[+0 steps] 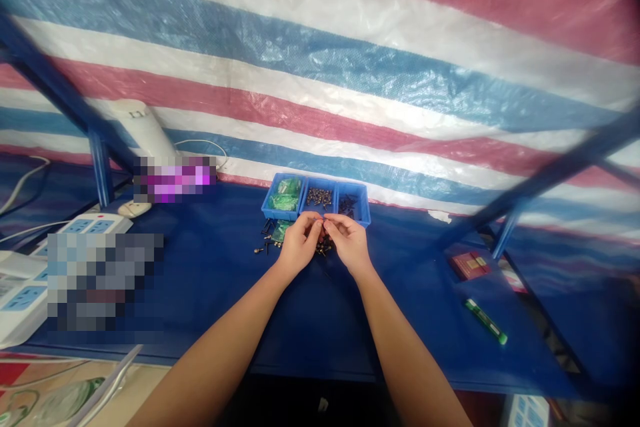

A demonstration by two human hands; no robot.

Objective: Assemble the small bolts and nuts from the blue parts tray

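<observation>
Three blue bins [280,215] — open-topped, upright, side by side near back edge of tabletop [200,267]. Shiny green packets [285,201] in left one; small brassy fasteners [319,197] heaped in middle; black fasteners [347,204] in right. Just frontward, well back from front edge — loose mixed fasteners [324,248], scattered, partly hidden, beside another green packet [279,232].
</observation>
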